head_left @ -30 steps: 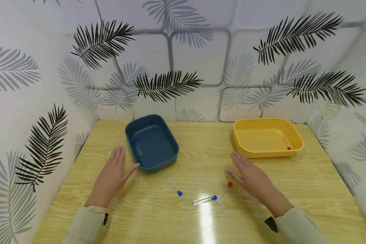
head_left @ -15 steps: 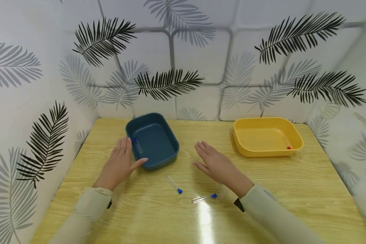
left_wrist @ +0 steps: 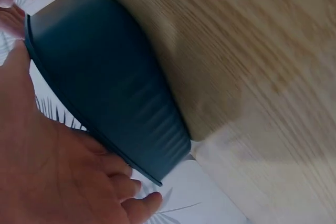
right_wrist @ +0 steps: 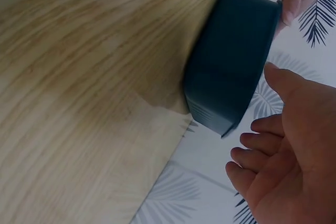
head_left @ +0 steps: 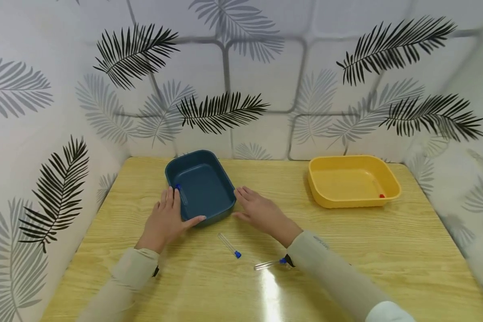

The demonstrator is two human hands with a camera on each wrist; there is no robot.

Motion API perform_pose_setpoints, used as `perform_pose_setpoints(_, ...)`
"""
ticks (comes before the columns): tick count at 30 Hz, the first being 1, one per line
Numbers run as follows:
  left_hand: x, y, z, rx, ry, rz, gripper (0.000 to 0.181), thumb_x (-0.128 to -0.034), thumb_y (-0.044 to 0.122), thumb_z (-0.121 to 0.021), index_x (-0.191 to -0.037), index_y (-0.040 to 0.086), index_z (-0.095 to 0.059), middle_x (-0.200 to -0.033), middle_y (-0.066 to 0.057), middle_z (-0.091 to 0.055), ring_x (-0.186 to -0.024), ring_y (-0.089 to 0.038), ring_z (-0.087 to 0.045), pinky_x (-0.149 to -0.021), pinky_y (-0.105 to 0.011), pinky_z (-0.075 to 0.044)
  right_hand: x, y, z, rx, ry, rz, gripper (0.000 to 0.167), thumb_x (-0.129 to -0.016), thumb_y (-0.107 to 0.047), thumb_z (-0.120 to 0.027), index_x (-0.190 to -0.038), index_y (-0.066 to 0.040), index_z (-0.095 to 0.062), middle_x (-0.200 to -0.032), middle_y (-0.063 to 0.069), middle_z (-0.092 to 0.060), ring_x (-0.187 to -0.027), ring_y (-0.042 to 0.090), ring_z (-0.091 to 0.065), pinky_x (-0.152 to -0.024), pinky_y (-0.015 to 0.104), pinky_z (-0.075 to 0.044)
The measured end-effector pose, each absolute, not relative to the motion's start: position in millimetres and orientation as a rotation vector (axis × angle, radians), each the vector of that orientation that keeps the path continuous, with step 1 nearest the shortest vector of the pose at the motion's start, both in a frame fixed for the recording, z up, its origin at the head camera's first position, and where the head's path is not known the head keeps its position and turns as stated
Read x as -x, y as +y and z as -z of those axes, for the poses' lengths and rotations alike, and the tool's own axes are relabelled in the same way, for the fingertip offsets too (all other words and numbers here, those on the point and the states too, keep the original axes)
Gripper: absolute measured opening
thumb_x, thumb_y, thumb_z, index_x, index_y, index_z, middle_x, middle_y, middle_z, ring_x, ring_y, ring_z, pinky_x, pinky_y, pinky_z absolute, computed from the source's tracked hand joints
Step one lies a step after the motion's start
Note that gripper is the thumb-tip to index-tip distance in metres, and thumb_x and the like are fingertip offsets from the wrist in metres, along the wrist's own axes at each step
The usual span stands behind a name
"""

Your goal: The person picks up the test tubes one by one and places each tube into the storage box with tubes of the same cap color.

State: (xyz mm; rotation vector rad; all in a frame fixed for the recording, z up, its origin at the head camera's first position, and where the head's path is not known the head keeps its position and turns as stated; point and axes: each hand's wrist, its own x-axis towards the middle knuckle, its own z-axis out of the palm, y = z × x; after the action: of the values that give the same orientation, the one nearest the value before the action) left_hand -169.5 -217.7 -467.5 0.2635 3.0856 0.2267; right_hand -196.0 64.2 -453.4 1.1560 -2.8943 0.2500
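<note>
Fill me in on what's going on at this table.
A person's left hand is at the left side of a dark blue tray, and the right hand is at its right side. A blue-capped test tube lies inside it. Two more blue-capped test tubes lie on the table nearer the person. Over to the right stands a yellow tray with a red cap inside.

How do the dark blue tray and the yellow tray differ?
The dark blue tray sits askew on the table; the yellow tray lies squarer to the table's far edge. The dark blue tray holds a blue-capped tube; the yellow tray shows a red cap. The left hand and right hand are at the dark blue tray, neither at the yellow tray. Both have rounded corners.
</note>
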Motion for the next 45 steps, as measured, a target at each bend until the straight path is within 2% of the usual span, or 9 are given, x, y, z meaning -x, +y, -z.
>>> perform_pose_setpoints(6,162,-208,465,-0.254,3.106,-0.242,0.120,-0.0721,0.085,-0.033,-0.143,-0.010,-0.017,-0.148,-0.030,-0.015,-0.137,-0.042,-0.013,-0.105,-0.056,-0.021,197,60,462,-1.155,-2.851,-0.235,0.061,-0.095,-0.041,-0.050,-0.139,0.000,-0.040,-0.144,0.015,-0.036,-0.134,0.028,-0.031,-0.106,0.038,-0.030)
perform_pose_setpoints(20,157,-207,460,-0.210,3.091,-0.328,0.116,-0.0759,0.080,-0.040,-0.143,-0.012,-0.016,-0.148,-0.030,-0.014,-0.136,-0.042,-0.014,-0.106,-0.053,-0.022,197,58,471,-1.129,-2.790,-0.274,0.059,-0.094,-0.038,-0.053,-0.139,-0.001,-0.040,-0.144,0.014,-0.036,-0.133,0.027,-0.031,-0.105,0.036,-0.031)
perform_pose_setpoints(29,162,-209,465,-0.243,3.048,-0.346,0.118,-0.0747,0.082,-0.038,-0.144,-0.011,-0.010,-0.149,-0.029,-0.009,-0.137,-0.040,-0.009,-0.106,-0.051,-0.022,193,60,476,-1.100,-2.770,-0.308,0.059,-0.093,-0.037,-0.055,-0.138,-0.001,-0.043,-0.143,0.014,-0.037,-0.132,0.026,-0.034,-0.103,0.036,-0.034)
perform_pose_setpoints(37,164,-205,466,-0.280,3.046,-0.401,0.118,-0.0738,0.082,-0.039,-0.145,-0.009,-0.010,-0.150,-0.027,-0.008,-0.138,-0.038,-0.009,-0.106,-0.051,-0.024,189,63,477,-1.023,-2.816,-0.299,0.058,-0.097,-0.042,-0.046,-0.138,-0.001,-0.042,-0.143,0.013,-0.037,-0.133,0.026,-0.033,-0.104,0.036,-0.033)
perform_pose_setpoints(45,167,-196,466,-0.318,3.034,-0.406,0.118,-0.0738,0.081,-0.040,-0.145,-0.008,-0.010,-0.150,-0.026,-0.008,-0.138,-0.036,-0.010,-0.106,-0.050,-0.026,183,69,476,-0.940,-2.828,-0.329,0.057,-0.096,-0.040,-0.048,-0.135,0.000,-0.046,-0.141,0.015,-0.041,-0.131,0.029,-0.036,-0.103,0.037,-0.034)
